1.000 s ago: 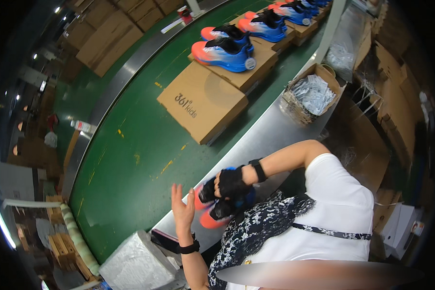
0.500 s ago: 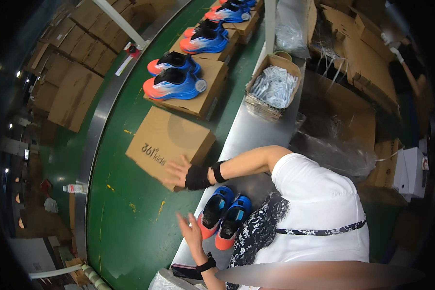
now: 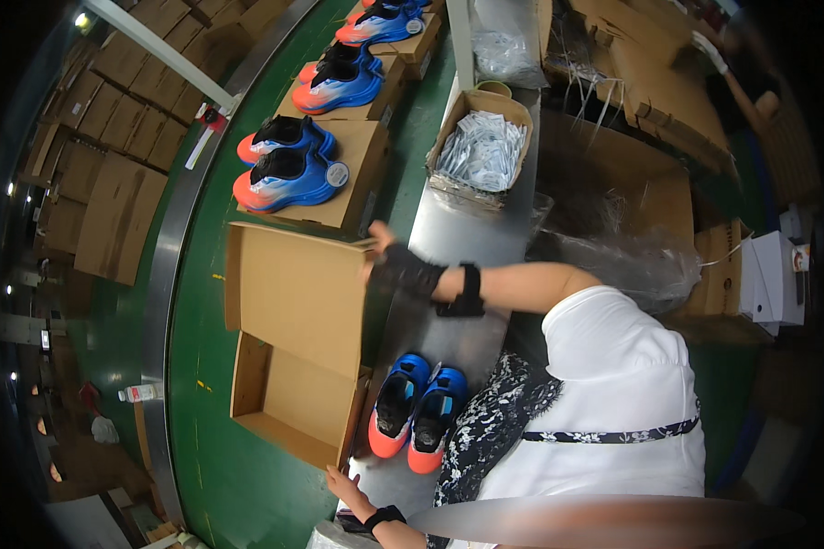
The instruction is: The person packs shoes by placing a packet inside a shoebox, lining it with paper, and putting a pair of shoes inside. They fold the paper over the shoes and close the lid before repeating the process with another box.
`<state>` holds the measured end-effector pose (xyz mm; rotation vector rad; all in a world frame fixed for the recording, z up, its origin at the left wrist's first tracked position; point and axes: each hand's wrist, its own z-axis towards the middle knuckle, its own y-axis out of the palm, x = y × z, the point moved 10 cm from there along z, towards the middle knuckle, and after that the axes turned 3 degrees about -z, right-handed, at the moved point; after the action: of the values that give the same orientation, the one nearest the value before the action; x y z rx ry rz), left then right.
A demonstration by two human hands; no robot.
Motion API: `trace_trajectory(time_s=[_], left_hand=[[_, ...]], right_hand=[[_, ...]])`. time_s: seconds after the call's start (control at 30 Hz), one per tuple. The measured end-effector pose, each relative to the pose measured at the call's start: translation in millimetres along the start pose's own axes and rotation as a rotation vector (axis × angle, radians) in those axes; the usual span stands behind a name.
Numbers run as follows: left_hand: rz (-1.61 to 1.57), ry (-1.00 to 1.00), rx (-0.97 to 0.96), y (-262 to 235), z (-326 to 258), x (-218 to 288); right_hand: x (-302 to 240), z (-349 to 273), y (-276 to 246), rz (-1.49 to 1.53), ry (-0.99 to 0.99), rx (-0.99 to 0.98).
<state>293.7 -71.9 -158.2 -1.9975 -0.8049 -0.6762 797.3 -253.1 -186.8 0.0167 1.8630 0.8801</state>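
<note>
An open cardboard shoebox [image 3: 293,384] sits on the green conveyor, with its bare inside showing. My right hand [image 3: 395,265], in a black wrap and wristband, grips the edge of the raised lid [image 3: 298,288]. At the box's near lower corner, my left hand [image 3: 350,492] has its fingers stretched out against the cardboard, thumb apart. Beside the box, a pair of blue and coral sports shoes, the left one [image 3: 398,403] and the right one [image 3: 438,421], stands on the metal ledge with toes toward the lower edge.
More shoe pairs [image 3: 288,178] stand on closed boxes farther along the conveyor. An open carton of small clear packets [image 3: 485,151] rests on the metal ledge [image 3: 421,320]. A white post [image 3: 460,46] rises beyond it. Cartons and plastic wrap [image 3: 613,256] lie to the right.
The shoebox has gone from closed to open, its lid swung up by my right hand. My left hand has moved down to the box corner. The view has shifted slightly.
</note>
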Motion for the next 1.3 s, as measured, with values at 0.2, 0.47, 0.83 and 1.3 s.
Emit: trace_trajectory(time_s=[0.2,0.47,0.83,1.3], left_hand=[[-0.126,-0.044,0.04,-25,-26,6],[-0.234,-0.008,0.086,-51,-50,-23],[-0.541,0.017,0.502,-162,-128,-70],[0.407,-0.085,0.922,-237,-138,-126]], right_hand=[[-275,-12,-148,-1.162,-0.735,0.738],[-234,61,-208,-1.961,-0.063,0.436],[-290,-45,-41,-1.183,-0.579,0.112],[49,-193,276,-1.589,-0.472,-1.522]])
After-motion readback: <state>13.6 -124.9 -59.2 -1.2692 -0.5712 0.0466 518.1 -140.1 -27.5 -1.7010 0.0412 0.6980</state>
